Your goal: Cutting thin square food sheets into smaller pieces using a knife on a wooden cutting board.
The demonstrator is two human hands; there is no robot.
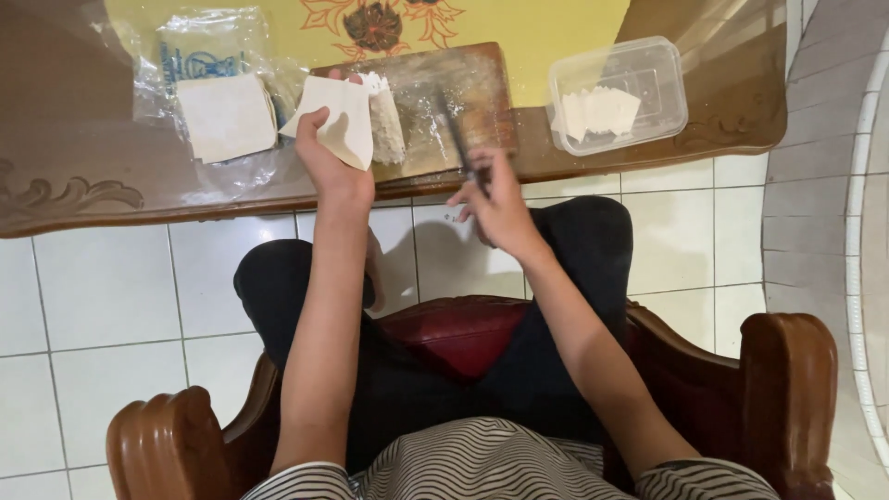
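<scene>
- I'm lifting one thin white square wrapper sheet (335,118) off the stack (385,125) with my left hand (326,156), thumb and fingers pinching its lower edge, so it's hanging in the air just above the wooden cutting board (468,88).
- My right hand (500,206) is clenched round the dark handle of a knife (460,143), blade pointing away over the board. It's a bit blurred, so I can't tell you much about the blade itself.
- Tip, I reckon: I'm peeling slowly from a corner so the sheet isn't tearing or dragging its neighbour along, and I'm keeping the knife tip well apart from my pinching fingers.
- The board looks floury, which probably helps against sticking.
- Packaging: a crinkly clear plastic bag (185,56) with blue print is lying at the left of the table (74,157), a flat square pile of wrappers (226,116) sitting on it.
- At the right, a clear rectangular plastic tub (617,93), lid off, is holding white cut pieces.
- A yellow mat (537,28) with an orange floral pattern is lying behind the board.
</scene>
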